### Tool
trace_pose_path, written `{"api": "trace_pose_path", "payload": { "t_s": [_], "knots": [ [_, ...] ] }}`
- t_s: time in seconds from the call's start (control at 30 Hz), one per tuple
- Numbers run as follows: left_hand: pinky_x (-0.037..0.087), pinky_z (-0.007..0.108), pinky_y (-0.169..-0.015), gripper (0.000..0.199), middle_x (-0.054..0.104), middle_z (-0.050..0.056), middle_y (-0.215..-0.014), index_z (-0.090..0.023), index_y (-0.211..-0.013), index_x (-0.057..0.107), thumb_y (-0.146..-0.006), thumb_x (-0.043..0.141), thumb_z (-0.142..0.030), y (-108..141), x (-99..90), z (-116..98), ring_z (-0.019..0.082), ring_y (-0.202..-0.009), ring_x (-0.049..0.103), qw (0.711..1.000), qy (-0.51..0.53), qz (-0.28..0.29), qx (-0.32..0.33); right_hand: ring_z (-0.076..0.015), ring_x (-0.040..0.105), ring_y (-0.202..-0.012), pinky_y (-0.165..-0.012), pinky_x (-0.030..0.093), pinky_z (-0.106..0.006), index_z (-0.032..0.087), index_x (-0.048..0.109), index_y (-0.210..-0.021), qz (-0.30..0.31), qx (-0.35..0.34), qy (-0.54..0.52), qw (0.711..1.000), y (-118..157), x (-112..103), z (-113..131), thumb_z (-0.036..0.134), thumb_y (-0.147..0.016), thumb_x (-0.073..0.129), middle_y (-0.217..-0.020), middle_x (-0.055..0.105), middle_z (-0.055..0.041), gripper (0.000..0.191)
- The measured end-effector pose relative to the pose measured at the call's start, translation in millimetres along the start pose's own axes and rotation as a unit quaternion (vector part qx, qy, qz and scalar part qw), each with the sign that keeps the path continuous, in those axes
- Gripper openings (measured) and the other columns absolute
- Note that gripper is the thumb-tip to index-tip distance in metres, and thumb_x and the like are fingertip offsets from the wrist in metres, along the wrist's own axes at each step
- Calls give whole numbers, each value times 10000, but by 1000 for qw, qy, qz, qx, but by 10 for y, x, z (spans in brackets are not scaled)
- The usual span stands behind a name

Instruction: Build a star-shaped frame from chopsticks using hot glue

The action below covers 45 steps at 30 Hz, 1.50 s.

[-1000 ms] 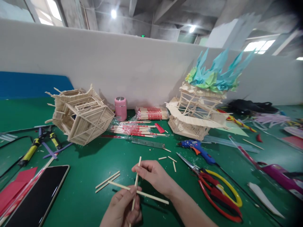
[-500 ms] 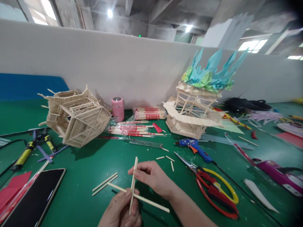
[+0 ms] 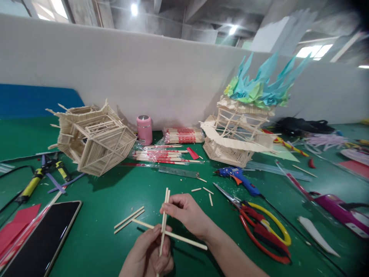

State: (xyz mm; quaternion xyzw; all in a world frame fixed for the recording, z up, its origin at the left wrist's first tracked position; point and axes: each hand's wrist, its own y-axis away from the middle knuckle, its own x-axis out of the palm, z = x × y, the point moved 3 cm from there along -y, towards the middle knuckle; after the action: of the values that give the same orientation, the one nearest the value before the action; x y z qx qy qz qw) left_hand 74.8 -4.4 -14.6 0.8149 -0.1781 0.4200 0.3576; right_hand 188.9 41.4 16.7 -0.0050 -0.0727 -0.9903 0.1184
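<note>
My left hand [image 3: 151, 250] is closed around the lower part of some thin wooden sticks [image 3: 165, 219] near the bottom centre. Two of them stand nearly upright, side by side and slightly spread at the top. A longer stick [image 3: 187, 240] crosses them, slanting down to the right. My right hand [image 3: 184, 211] pinches the upright sticks near their upper ends. Two loose sticks [image 3: 129, 218] lie on the green table [image 3: 100, 238] left of my hands. Short cut pieces [image 3: 210, 199] are behind and right of my right hand.
Stick structures stand at the left [image 3: 98, 138] and right [image 3: 230, 146], the latter with blue paper on top. Between them are a pink flask [image 3: 144, 130] and packed sticks [image 3: 184, 135]. A glue gun [image 3: 239, 179] and pliers [image 3: 265, 231] lie right, a phone [image 3: 43, 238] left.
The view has shifted slightly, so the background sits a little higher. Both hands keep hold of the sticks; the tops of the upright pair are now a little further apart.
</note>
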Motion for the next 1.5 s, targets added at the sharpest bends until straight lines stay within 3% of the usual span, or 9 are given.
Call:
{"api": "trace_pose_path", "payload": {
  "t_s": [0.6, 1.13, 1.3, 1.5],
  "knots": [
    [172, 200, -396, 212, 525, -36, -486, -122, -720, 634, -701, 663, -330, -36, -44, 30, 8, -324, 323, 999, -17, 33, 35, -84, 421, -529, -532, 335, -215, 125, 646, -632, 9, -12, -9, 1000, 5, 3, 32, 479, -677, 620, -547, 526, 24, 358],
    [185, 195, -403, 270, 535, -38, -472, -114, -728, 655, -625, 723, -354, 12, 17, 1, 1, -318, 331, 999, -30, 6, 30, -88, 384, -537, -534, 290, -233, 137, 658, -639, 7, -12, -27, 1000, 12, -3, 39, 490, -656, 642, -542, 484, 31, 353],
    [173, 201, -405, 265, 527, -39, -473, -110, -723, 649, -634, 716, -350, 15, 2, -40, 2, -320, 319, 998, -38, -18, 55, -75, 306, -472, -458, 219, -223, 135, 653, -732, -2, -5, -40, 999, -29, -32, -26, 553, -753, 497, -521, 419, 39, 446],
    [154, 197, -388, 256, 519, -49, -467, -119, -685, 642, -607, 732, -345, -19, -40, -75, 0, -319, 301, 998, -22, -20, 59, -78, 320, -514, -473, 214, -222, 156, 633, -855, -45, -16, -40, 998, -77, -101, -109, 525, -730, 558, -598, 454, 34, 397]
  ]
}}
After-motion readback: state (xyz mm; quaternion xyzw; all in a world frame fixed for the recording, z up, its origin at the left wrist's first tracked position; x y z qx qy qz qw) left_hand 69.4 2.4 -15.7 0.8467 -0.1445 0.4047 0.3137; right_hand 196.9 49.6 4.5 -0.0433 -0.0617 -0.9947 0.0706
